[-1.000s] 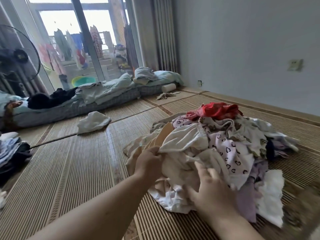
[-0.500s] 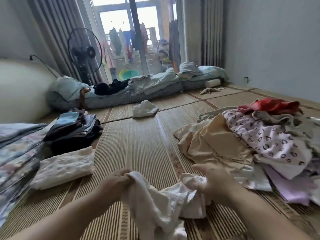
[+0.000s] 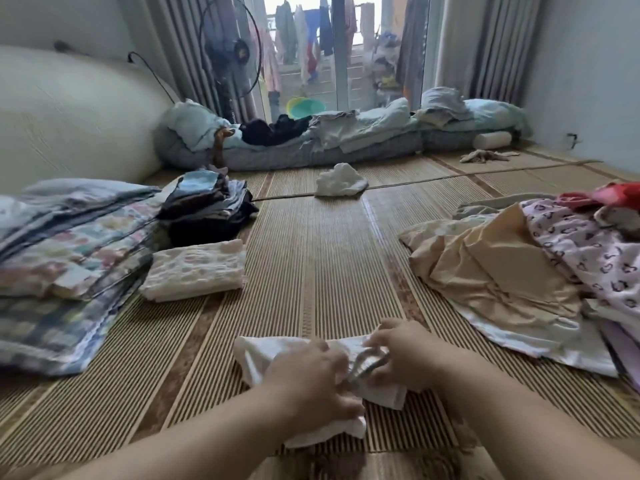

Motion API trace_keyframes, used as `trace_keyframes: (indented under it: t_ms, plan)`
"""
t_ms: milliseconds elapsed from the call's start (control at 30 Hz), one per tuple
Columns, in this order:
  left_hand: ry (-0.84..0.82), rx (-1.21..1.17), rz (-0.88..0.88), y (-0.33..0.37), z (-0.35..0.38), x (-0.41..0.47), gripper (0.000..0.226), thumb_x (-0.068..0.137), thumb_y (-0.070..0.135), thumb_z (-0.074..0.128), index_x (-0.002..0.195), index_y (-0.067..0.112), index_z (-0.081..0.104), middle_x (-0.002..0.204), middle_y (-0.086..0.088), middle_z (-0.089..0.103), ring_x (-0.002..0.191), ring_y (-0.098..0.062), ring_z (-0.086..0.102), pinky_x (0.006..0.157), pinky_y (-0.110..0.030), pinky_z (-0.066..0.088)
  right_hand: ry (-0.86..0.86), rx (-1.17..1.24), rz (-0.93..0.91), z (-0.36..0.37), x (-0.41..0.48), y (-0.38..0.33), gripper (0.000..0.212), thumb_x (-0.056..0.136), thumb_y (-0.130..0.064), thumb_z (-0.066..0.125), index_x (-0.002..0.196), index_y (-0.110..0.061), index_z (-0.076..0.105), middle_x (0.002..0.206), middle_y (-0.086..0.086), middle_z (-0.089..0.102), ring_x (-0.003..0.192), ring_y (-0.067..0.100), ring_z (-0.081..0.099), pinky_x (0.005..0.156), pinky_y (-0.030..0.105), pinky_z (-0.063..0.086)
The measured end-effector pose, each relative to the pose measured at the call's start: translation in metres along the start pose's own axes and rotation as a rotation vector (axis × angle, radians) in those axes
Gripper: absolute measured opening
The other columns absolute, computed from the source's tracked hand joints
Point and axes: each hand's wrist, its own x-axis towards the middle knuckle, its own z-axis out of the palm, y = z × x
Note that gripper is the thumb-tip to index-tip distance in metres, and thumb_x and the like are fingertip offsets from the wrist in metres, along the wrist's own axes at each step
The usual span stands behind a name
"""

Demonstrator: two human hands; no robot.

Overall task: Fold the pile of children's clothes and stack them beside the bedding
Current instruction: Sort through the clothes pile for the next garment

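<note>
- The fingers (image 3: 382,337) of the right hand (image 3: 405,356) are pinching a fold of the white garment (image 3: 263,351).
- The left hand (image 3: 308,379) is curling its fingers over the same cloth, gripping it.
- The garment is lying on the mat (image 3: 311,254), near centre.
- The unfolded pile (image 3: 512,271) is lying right.
- A folded cream piece (image 3: 197,268) and a dark stack (image 3: 207,209) are sitting left, touching the bedding (image 3: 69,237).
</note>
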Motion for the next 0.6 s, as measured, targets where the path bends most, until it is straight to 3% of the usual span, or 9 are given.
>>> trace_keyframes:
  t_ms: [67,167,233,300,400,467,533,600]
  plan:
    - [0.03,0.058,-0.039,0.004,0.004,0.008,0.04,0.082,0.057,0.054,0.11,0.028,0.056,0.108,0.005,0.058,0.097,-0.018,0.057,0.078,-0.034,0.048,-0.022,-0.035,0.016,-0.003,0.001,0.003,0.049,0.07,-0.054,0.072,0.113,-0.031,0.065,0.121,-0.007,0.051,0.115,0.017,0.053,0.098,0.033,0.047]
    - [0.03,0.038,-0.114,-0.016,-0.004,0.014,0.016,0.091,0.037,0.049,0.087,0.026,0.06,0.084,0.007,0.061,0.08,-0.014,0.061,0.064,-0.03,0.047,0.007,-0.074,0.026,-0.01,0.0,0.006,0.028,0.081,-0.044,0.065,0.094,-0.019,0.07,0.1,0.001,0.067,0.085,0.017,0.066,0.073,0.032,0.055]
    - [0.05,-0.102,-0.19,-0.036,-0.018,0.012,0.017,0.089,0.03,0.049,0.08,0.027,0.064,0.076,0.011,0.063,0.072,-0.009,0.06,0.057,-0.027,0.041,0.047,-0.126,0.031,-0.013,-0.001,0.008,0.025,0.086,-0.04,0.061,0.09,-0.017,0.07,0.091,0.003,0.068,0.079,0.018,0.062,0.065,0.026,0.045]
    - [0.11,-0.269,-0.25,-0.054,-0.039,0.006,0.018,0.083,0.024,0.051,0.073,0.029,0.065,0.069,0.011,0.064,0.067,-0.006,0.059,0.054,-0.027,0.041,0.106,-0.107,0.048,-0.016,-0.005,0.008,0.022,0.086,-0.04,0.06,0.095,-0.022,0.072,0.093,0.0,0.068,0.082,0.017,0.06,0.067,0.024,0.039]
    - [0.206,-0.415,-0.26,-0.074,-0.084,-0.002,0.018,0.072,0.019,0.052,0.063,0.028,0.065,0.059,0.01,0.064,0.059,-0.007,0.059,0.055,-0.029,0.046,0.211,-0.08,0.018,-0.031,-0.011,-0.005,0.025,0.085,-0.046,0.061,0.098,-0.027,0.071,0.093,-0.003,0.069,0.088,0.017,0.063,0.072,0.025,0.046]
    - [0.263,-0.44,-0.24,-0.083,-0.12,-0.006,0.017,0.066,0.023,0.051,0.064,0.024,0.068,0.053,0.008,0.062,0.054,-0.011,0.057,0.055,-0.032,0.048,0.338,-0.038,0.017,-0.052,-0.019,-0.018,0.033,0.083,-0.057,0.056,0.092,-0.028,0.07,0.083,-0.004,0.069,0.076,0.011,0.063,0.063,0.024,0.046]
    - [0.301,-0.438,-0.232,-0.092,-0.161,-0.014,0.018,0.065,0.024,0.053,0.069,0.022,0.071,0.052,0.008,0.06,0.054,-0.011,0.055,0.056,-0.031,0.048,0.478,-0.03,0.032,-0.084,-0.03,-0.036,0.05,0.08,-0.073,0.042,0.076,-0.03,0.066,0.064,-0.006,0.061,0.057,0.004,0.054,0.05,0.018,0.037]
    - [0.347,-0.519,-0.21,-0.099,-0.204,-0.021,0.018,0.058,0.025,0.056,0.064,0.022,0.072,0.049,0.007,0.06,0.052,-0.012,0.054,0.056,-0.03,0.045,0.618,-0.108,-0.074,-0.122,-0.039,-0.056,0.059,0.081,-0.074,0.033,0.073,-0.026,0.066,0.057,-0.008,0.054,0.057,0.008,0.055,0.053,0.022,0.034]
